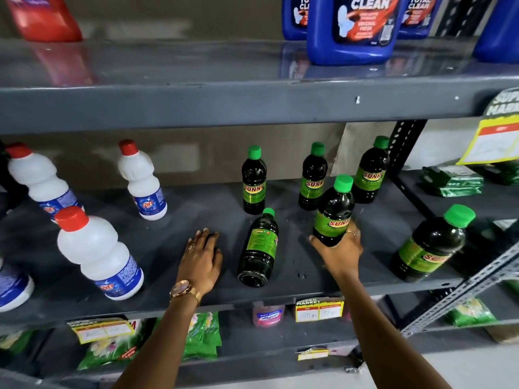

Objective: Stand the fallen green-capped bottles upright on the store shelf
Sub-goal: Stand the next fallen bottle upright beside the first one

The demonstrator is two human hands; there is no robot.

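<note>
Nearest the shelf's front edge point(252, 297), the left hand point(200, 259) rests flat, fingers spread loosely, holding nothing. Just beside it a fallen bottle point(259, 248) lies base toward the edge. The right hand point(338, 249) wraps the base of an upright bottle point(334, 211). Bare shelf lies open between them and three standing bottles point(254, 181) behind.

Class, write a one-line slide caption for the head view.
Right hand grasps a green-capped bottle upright while one fallen bottle lies beside the left hand.
</note>
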